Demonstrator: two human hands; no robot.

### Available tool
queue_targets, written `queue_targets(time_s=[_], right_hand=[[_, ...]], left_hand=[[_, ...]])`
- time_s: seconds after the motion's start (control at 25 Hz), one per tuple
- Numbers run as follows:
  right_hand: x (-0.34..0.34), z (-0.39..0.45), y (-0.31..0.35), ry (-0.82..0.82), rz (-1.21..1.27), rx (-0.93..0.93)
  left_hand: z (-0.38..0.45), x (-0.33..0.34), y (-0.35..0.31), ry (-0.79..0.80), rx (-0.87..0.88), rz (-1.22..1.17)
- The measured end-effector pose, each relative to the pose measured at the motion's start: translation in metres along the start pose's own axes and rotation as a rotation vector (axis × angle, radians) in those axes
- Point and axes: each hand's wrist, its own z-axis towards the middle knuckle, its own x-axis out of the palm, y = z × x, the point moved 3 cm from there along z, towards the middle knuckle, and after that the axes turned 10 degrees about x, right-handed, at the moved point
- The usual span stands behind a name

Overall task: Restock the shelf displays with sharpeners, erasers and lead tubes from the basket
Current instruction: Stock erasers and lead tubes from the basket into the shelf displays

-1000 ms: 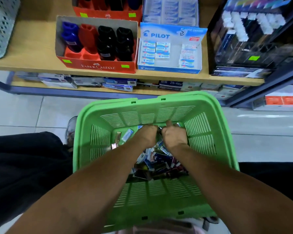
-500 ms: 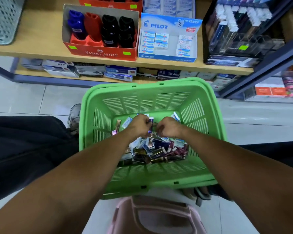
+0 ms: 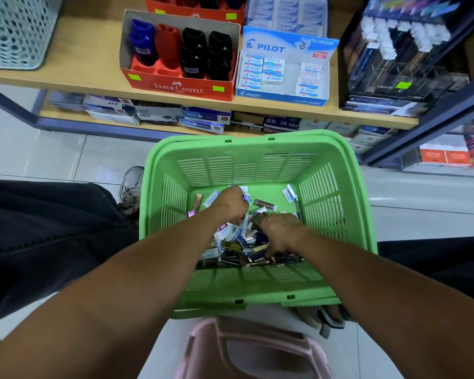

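Both hands are digging in the basket [image 3: 257, 292]'s pile [image 3: 238, 246]: left hand [image 3: 230, 205] is pinching a small packet, right hand [image 3: 278, 231] grip cannot be told; items likely light, stiff, slick, best pinched by the edges.

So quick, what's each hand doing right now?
Left hand: fingers curled around a small packet in the green basket.
Right hand: down in the pile; grip cannot be told.

FABER-CASTELL on red sharpener box [image 3: 179, 88], PILOT PLASTIC ERASER on blue box [image 3: 282, 97] (erasers too), 2B-48s below
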Motion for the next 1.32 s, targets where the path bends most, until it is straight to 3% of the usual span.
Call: queue_targets(time_s=[0.32,0.64,0.84,1.08,1.32], right_hand=[[0.004,0.0,0.021,0.011,-0.215,-0.135],[0.015,0.006,0.029,0.031,-0.218,-0.199],[0.012,0.011,0.021,0.122,0.004,-0.187],[-0.038,0.013,-0.007,0.195,0.323,-0.124],[-0.092,-0.017,-0.038,0.18,0.706,-0.068]], left_hand=[[0.001,-0.002,-0.006,0.019,-0.002,-0.027],[0.003,-0.001,0.001,0.064,-0.038,-0.051],[0.001,-0.004,0.003,0.037,-0.08,-0.134],[-0.005,-0.035,-0.008,-0.005,-0.103,0.021],[-0.032,-0.054,-0.031,-0.024,-0.093,-0.348]])
